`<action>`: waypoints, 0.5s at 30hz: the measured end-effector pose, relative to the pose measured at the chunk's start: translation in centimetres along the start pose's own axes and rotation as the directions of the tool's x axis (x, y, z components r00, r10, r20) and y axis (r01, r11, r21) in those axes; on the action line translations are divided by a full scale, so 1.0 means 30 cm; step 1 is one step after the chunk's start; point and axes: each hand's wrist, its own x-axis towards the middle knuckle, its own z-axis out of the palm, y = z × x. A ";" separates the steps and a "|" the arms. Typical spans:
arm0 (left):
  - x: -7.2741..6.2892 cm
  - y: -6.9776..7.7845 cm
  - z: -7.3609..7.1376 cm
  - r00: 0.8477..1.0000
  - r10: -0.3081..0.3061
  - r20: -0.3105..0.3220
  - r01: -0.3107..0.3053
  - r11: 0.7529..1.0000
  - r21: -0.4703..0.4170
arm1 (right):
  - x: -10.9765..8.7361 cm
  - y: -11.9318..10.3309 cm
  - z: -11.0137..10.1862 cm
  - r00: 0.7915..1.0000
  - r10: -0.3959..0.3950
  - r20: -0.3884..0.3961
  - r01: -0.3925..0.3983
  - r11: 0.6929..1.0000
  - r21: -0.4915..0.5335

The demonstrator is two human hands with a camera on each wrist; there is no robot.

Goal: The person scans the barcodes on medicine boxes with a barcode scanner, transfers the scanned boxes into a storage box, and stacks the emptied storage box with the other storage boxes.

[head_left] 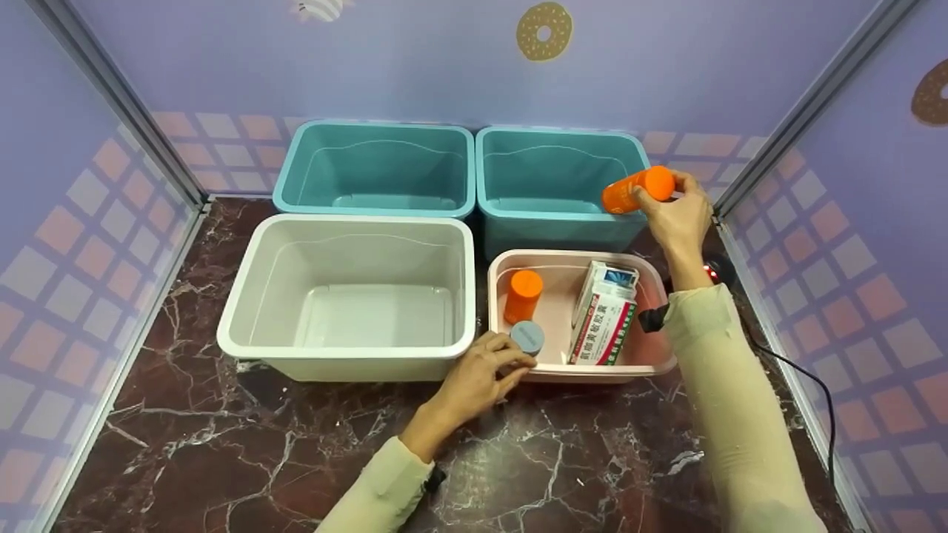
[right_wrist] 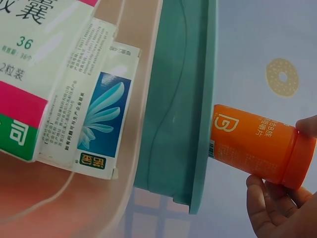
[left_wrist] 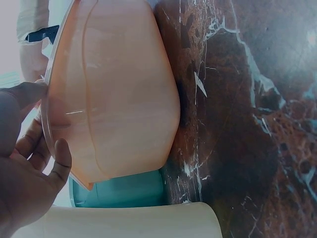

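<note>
Here, one orange bottle of two is gripped by fingers of the right hand, and, among four bins, one pink bin by the left hand.

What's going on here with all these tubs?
A person's right hand holds an orange bottle, tilted, near the rim of the right-hand blue tub. The left hand grips the near left corner of the pink tub. Inside the pink tub are a second orange bottle, a grey-topped container and some boxes.
</note>
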 end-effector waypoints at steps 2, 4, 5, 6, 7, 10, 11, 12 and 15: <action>0.000 0.000 -0.001 1.000 -0.003 0.002 0.002 1.000 0.004 | 0.004 0.001 0.009 1.000 -0.002 0.015 0.002 1.000 -0.006; 0.000 0.000 0.000 1.000 -0.005 0.006 0.005 1.000 0.006 | 0.007 0.001 0.018 0.999 -0.001 0.032 0.002 1.000 -0.016; -0.001 0.000 0.000 1.000 -0.006 0.006 0.006 1.000 0.005 | 0.009 0.002 0.023 0.999 0.000 0.041 0.001 1.000 -0.026; -0.001 0.000 0.000 1.000 -0.006 0.006 0.006 1.000 0.004 | 0.011 0.003 0.027 0.999 0.005 0.052 -0.003 0.999 -0.032; -0.001 0.000 0.000 1.000 -0.005 0.006 0.005 1.000 0.004 | 0.013 0.004 0.031 0.998 0.007 0.060 -0.004 0.999 -0.040; -0.002 0.000 0.000 1.000 0.015 -0.006 -0.015 1.000 0.006 | 0.018 0.010 0.044 0.997 0.004 0.073 0.001 0.997 -0.072; -0.001 0.000 0.000 1.000 0.020 -0.009 -0.020 1.000 0.008 | 0.020 0.011 0.048 0.997 0.003 0.077 0.003 0.997 -0.077; -0.001 -0.001 0.000 1.000 0.024 -0.011 -0.024 1.000 0.011 | 0.023 0.013 0.053 0.997 0.001 0.080 0.005 0.997 -0.082; -0.001 -0.001 0.001 1.000 0.024 -0.012 -0.023 1.000 0.013 | 0.029 0.018 0.066 0.996 0.000 0.092 0.008 0.996 -0.090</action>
